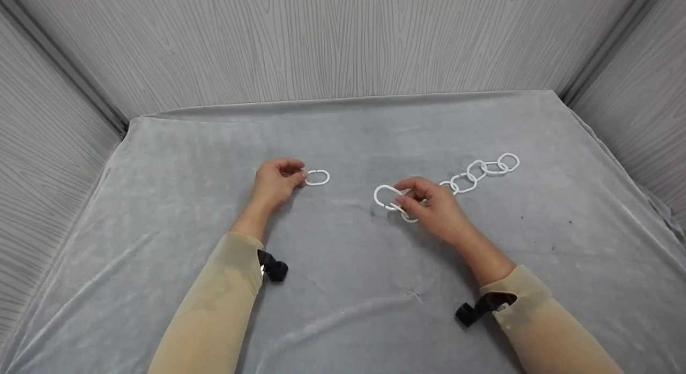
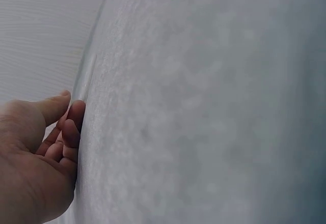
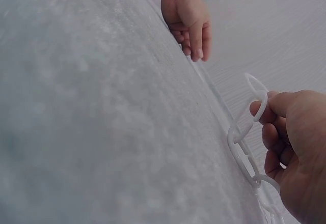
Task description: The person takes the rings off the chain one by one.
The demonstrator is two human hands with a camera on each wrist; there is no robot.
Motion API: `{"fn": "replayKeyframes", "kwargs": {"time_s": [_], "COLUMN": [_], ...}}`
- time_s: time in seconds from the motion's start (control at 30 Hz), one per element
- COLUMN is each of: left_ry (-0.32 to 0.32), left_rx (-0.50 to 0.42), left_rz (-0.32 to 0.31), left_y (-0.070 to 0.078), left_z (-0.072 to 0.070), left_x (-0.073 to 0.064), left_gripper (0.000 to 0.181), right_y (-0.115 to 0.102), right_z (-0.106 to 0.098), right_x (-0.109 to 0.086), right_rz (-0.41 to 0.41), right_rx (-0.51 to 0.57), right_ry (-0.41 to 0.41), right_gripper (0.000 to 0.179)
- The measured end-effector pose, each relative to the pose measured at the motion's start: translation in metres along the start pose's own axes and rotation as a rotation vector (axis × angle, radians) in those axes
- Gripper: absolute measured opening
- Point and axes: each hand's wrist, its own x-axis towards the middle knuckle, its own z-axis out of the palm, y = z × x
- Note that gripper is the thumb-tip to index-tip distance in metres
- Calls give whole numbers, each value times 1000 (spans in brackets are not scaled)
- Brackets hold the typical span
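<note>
A single white plastic chain link [image 1: 318, 171] lies flat on the cloth at centre left in the head view. My left hand [image 1: 276, 181] has its thumb and fingertips at the link's left end, pinching it. In the left wrist view the link [image 2: 90, 77] shows edge-on beyond the fingertips. My right hand [image 1: 437, 210] pinches the near end of a white plastic chain [image 1: 463, 183] between thumb and fingers. One end link [image 1: 381, 187] sticks out to the left of these fingers. In the right wrist view the chain [image 3: 239, 155] hangs below the fingertips; part is hidden behind the hand.
A grey cloth [image 1: 343, 267] with folds covers the table. The chain's far links [image 1: 508, 155] stretch to the back right. Wood-grain panels [image 1: 343, 42] stand behind and on both sides. Small dark specks dot the cloth right of the right hand.
</note>
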Motion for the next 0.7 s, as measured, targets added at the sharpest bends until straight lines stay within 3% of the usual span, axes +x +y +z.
{"fn": "replayKeyframes", "kwargs": {"time_s": [0.37,0.7], "left_ry": [21,-28], "left_rx": [-28,-175], "left_rz": [18,106], "left_y": [6,33], "left_z": [-3,9], "left_x": [-5,-21], "left_gripper": [25,23], "right_y": [2,-2], "right_z": [0,-2], "right_x": [1,3], "right_rz": [2,11], "right_rx": [1,-23], "right_ry": [-2,1], "right_gripper": [19,19]}}
